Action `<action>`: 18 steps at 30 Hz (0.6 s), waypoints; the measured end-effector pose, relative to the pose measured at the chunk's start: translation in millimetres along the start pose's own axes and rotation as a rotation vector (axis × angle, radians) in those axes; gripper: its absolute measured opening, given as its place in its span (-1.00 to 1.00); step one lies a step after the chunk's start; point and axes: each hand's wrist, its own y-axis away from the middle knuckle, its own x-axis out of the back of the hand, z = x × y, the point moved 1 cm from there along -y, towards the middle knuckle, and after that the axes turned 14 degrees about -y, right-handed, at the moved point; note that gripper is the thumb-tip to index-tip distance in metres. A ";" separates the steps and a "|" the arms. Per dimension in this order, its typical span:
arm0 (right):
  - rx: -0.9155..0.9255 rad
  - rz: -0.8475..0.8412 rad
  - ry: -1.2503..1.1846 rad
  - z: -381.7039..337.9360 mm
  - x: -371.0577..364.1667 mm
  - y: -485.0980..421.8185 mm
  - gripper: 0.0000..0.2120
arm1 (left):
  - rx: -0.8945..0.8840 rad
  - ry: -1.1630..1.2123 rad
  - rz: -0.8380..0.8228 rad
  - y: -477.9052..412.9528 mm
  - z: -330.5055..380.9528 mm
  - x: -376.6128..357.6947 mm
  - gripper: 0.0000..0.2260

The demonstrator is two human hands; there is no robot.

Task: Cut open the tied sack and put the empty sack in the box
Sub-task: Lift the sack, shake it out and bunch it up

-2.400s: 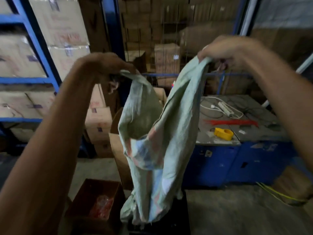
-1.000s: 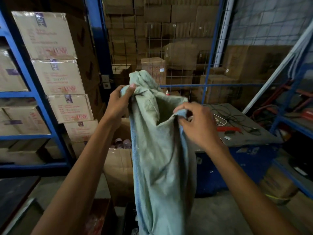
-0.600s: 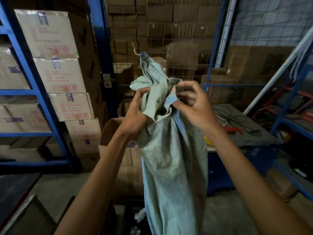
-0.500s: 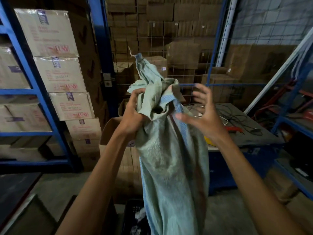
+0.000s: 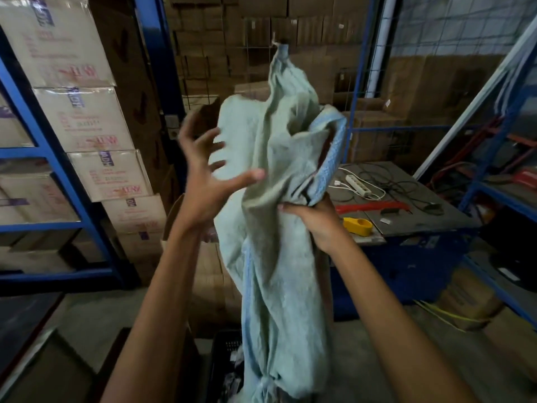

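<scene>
The empty pale green woven sack (image 5: 279, 257) hangs limp in front of me, its top flopping upward to a knotted tip. My right hand (image 5: 316, 222) grips it at mid height, just under its blue-edged mouth. My left hand (image 5: 209, 181) is open with spread fingers, blurred, against the sack's left side and holding nothing. An open cardboard box (image 5: 212, 274) stands on the floor behind the sack, mostly hidden by it.
Blue shelving (image 5: 58, 175) stacked with cartons fills the left. A blue-sided workbench (image 5: 406, 210) on the right carries cables, a power strip, a red tool and a yellow tape dispenser (image 5: 357, 226). A black crate (image 5: 226, 367) sits on the floor below the sack.
My right hand dropped and took hold of the sack lower down. My left hand let go of the sack's top and opened. The sack's top flipped higher.
</scene>
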 end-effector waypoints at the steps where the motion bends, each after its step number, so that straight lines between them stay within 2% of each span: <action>1: 0.002 0.000 -0.027 -5.6 2.7 -2.0 -0.64 | 0.061 0.004 -0.010 12.3 -11.1 8.9 0.27; 3: 0.001 -0.016 -0.074 -21.4 2.6 -6.2 -0.62 | 0.251 -0.021 -0.175 34.0 -41.2 10.7 0.45; 5: -0.006 -0.040 -0.125 -36.8 -2.9 -11.9 -0.61 | 0.379 -0.032 -0.427 53.6 -62.4 -5.1 0.53; 6: -0.011 -0.061 -0.146 -42.9 -7.7 -14.8 -0.64 | 0.406 -0.006 -0.527 60.4 -70.8 -17.3 0.48; 7: -0.014 -0.092 -0.154 -48.0 -14.3 -16.5 -0.67 | 0.420 0.032 -0.581 65.7 -73.1 -30.7 0.34; 8: -0.022 -0.116 -0.149 -51.2 -20.7 -18.2 -0.70 | 0.445 0.068 -0.587 69.7 -72.1 -44.6 0.06; 9: -0.023 -0.135 -0.135 -53.1 -26.1 -20.0 -0.70 | 0.484 0.121 -0.536 70.9 -67.0 -57.2 -0.28; 10: -0.011 -0.145 -0.121 -54.9 -30.4 -20.8 -0.69 | 0.521 0.175 -0.453 70.8 -62.6 -67.9 -0.52; 11: 0.026 -0.155 -0.101 -56.1 -32.0 -22.2 -0.69 | 0.544 0.217 -0.364 69.7 -59.3 -76.9 -0.63; 13: 0.140 -0.191 0.004 -62.6 -26.9 -24.0 -0.69 | 0.597 0.320 -0.196 63.4 -56.4 -82.4 -0.70; 16: 0.184 -0.216 0.106 -71.6 2.1 -15.1 -0.21 | 0.627 0.467 -0.069 44.8 -61.5 -74.1 -0.67; 18: 0.127 -0.243 0.127 -62.6 32.4 -7.8 -0.03 | 0.636 0.523 -0.058 29.1 -61.7 -63.3 -0.55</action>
